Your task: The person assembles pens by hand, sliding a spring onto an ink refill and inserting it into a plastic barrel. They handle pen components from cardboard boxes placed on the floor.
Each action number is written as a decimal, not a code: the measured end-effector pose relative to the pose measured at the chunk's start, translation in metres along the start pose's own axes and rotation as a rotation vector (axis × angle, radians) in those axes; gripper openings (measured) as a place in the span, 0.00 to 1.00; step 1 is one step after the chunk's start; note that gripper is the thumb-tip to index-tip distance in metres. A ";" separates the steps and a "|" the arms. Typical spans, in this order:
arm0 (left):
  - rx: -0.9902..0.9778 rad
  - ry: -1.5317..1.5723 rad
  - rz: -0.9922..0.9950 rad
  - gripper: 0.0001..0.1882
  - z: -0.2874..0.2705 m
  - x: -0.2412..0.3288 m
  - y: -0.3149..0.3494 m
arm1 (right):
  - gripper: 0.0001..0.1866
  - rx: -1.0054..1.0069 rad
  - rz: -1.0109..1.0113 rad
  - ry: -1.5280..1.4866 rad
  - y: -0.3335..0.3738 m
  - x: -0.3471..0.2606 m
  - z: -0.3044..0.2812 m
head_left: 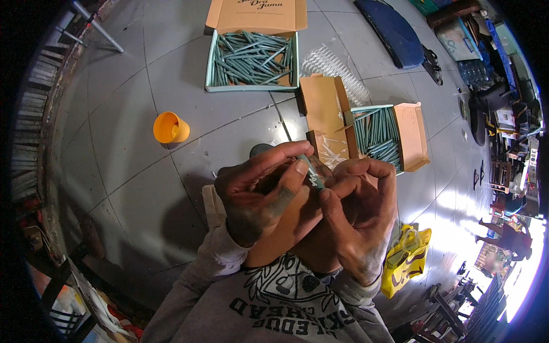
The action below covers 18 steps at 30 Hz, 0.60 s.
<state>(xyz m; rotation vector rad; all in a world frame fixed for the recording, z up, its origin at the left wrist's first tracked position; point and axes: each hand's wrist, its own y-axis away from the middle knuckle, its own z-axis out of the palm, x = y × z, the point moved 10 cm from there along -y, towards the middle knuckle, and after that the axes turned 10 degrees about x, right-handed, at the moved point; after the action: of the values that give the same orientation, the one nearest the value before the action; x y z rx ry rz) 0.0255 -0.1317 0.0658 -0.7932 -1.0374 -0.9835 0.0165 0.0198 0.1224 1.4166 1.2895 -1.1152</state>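
1. Sitting on grey floor tiles [143, 131], knees drawn up under a grey printed sweatshirt [274, 308].
2. Pinching a small green stick [311, 171] between left hand [257, 191] and right hand [357, 214], fingers of both closed around it, just above the knees.
3. Lying beyond the hands: a big open box [253, 54] full of green sticks, and a smaller open box [380, 136] of the same, nearer on the right.
4. Resting on its side at left, well apart: an orange cup [170, 128].
5. Lying beside the right elbow: a yellow bag [406, 257].
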 end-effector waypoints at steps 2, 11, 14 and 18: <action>0.001 0.000 -0.003 0.15 0.000 0.000 0.000 | 0.20 0.004 0.000 0.021 0.000 0.000 -0.001; -0.022 -0.014 -0.010 0.15 0.001 0.001 -0.001 | 0.20 0.015 0.000 0.039 -0.002 0.001 -0.003; -0.023 -0.009 0.007 0.15 0.001 0.002 -0.002 | 0.20 0.011 0.008 0.036 -0.002 0.000 -0.002; -0.018 -0.001 -0.004 0.14 0.002 0.002 -0.002 | 0.19 0.010 0.021 0.039 -0.004 0.002 -0.001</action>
<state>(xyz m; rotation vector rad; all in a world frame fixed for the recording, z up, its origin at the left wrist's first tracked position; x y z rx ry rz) 0.0231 -0.1317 0.0683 -0.8066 -1.0333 -0.9969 0.0131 0.0213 0.1205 1.4626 1.2952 -1.0859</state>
